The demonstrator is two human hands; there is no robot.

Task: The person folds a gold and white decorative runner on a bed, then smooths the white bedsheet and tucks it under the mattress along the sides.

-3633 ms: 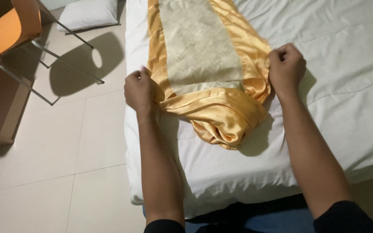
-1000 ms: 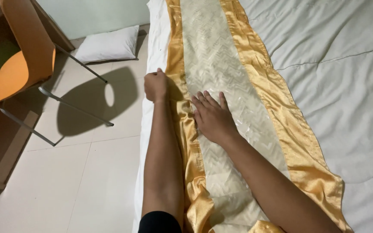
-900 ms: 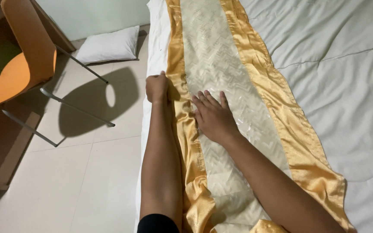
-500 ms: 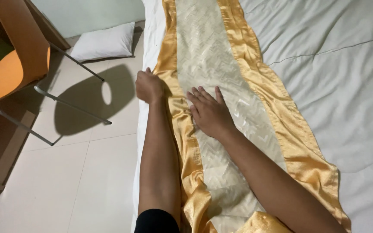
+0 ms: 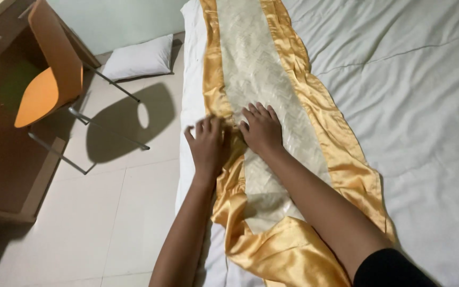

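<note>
- Along the left side of the bed, a long gold and cream runner lies lengthwise on the white sheet, its near end bunched at the mattress edge.
- The left hand lies flat with open fingers on the runner's left gold border, gripping nothing.
- The right hand rests just beside it, palm down and spread on the cream panel, holding nothing either.
- The cloth looks thin, soft and slippery, likely to slide and crease; the firmer gold border seems the best place to pinch it.
- An orange chair and a white pillow sit on the floor.
</note>
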